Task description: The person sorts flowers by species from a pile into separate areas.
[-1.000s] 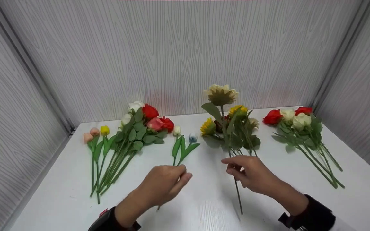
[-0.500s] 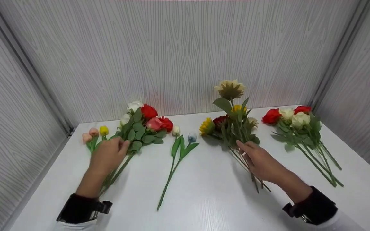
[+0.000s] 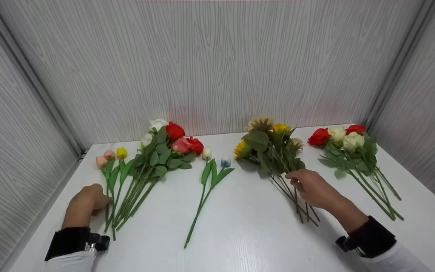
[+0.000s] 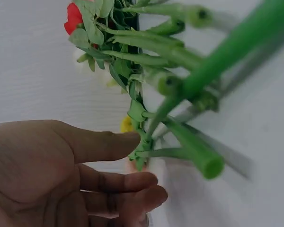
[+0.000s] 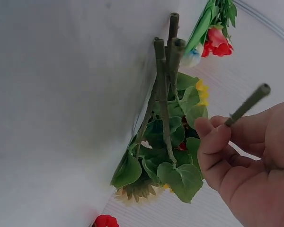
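Note:
My left hand [image 3: 88,198] is low beside the stems of two pink tulips [image 3: 101,162] and a yellow tulip [image 3: 121,153]. In the left wrist view, its thumb and fingers stand apart near a green tulip stem [image 4: 199,153], holding nothing. On the right, my right hand [image 3: 312,189] pinches the stem of a cream sunflower [image 3: 261,124] lying over a bunch with yellow sunflowers [image 3: 242,150]. The pinched stem's cut end [image 5: 250,102] sticks out past thumb and fingers in the right wrist view; several other stems [image 5: 163,90] hang beside it.
Red, pink and white roses [image 3: 175,130] lie right of the pink and yellow tulips. A white tulip [image 3: 207,153] and a blue tulip [image 3: 225,162] lie mid-table. Another rose bunch [image 3: 353,141] is far right. Panel walls [image 3: 217,68] enclose the white table [image 3: 240,241].
My left hand has left the white and blue tulips and moved left to the pink tulip stems. My right hand has lowered the cream sunflower onto the sunflower bunch.

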`<state>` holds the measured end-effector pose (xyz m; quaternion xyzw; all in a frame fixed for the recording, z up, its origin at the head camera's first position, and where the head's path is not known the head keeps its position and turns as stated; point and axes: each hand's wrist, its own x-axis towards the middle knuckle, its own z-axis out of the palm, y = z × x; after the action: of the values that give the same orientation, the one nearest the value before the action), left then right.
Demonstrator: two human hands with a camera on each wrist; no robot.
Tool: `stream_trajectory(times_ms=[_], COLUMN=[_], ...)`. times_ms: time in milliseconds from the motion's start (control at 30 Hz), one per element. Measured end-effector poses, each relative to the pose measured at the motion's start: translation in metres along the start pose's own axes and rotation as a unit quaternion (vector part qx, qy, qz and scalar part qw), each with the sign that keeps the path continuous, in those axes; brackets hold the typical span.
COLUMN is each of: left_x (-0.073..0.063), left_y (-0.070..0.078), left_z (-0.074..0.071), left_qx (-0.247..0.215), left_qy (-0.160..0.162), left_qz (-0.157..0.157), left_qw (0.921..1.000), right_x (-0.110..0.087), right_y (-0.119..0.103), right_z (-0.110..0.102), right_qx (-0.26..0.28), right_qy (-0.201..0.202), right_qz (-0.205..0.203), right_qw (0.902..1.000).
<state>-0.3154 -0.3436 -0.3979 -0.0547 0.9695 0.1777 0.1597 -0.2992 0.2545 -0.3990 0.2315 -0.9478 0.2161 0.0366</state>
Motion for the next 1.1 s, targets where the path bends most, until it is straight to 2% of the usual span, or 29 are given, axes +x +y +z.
stream_trajectory(times_ms=[100, 267, 367, 467, 533, 633, 800, 933, 1100], left_x=[0.002, 0.009, 0.013, 0.015, 0.014, 0.01, -0.002, -0.013, -0.026], left_y=[-0.005, -0.008, -0.005, 0.002, 0.011, 0.027, 0.06, 0.092, 0.132], left_z=[0.003, 0.006, 0.005, 0.003, 0.001, -0.002, 0.0, 0.013, 0.037], left_qx=[-0.033, -0.057, -0.052, -0.054, -0.058, -0.056, -0.046, -0.025, 0.022], left_qy=[-0.024, -0.017, 0.027, 0.098, 0.143, 0.193, 0.262, 0.307, 0.352], left_qz=[0.02, 0.028, 0.034, 0.037, 0.037, 0.048, 0.093, 0.147, 0.223], left_qw=[0.999, 0.9978, 0.9977, 0.993, 0.9872, 0.9785, 0.9595, 0.94, 0.909], right_x=[0.0, -0.002, -0.003, -0.003, -0.002, -0.002, -0.001, -0.001, -0.001], right_y=[0.004, 0.008, 0.009, 0.008, 0.007, 0.007, 0.007, 0.007, 0.007], right_z=[0.001, 0.001, 0.001, 0.0, 0.0, 0.001, 0.001, 0.001, 0.001], right_qx=[-0.003, -0.014, -0.018, -0.02, -0.02, -0.022, -0.025, -0.027, -0.027], right_qy=[-0.015, -0.04, -0.051, -0.056, -0.058, -0.062, -0.066, -0.066, -0.062], right_qz=[-0.004, -0.017, -0.016, -0.01, -0.005, 0.004, 0.01, 0.012, 0.006], right_qw=[0.9999, 0.9989, 0.9984, 0.9982, 0.9981, 0.9978, 0.9974, 0.9974, 0.9977])
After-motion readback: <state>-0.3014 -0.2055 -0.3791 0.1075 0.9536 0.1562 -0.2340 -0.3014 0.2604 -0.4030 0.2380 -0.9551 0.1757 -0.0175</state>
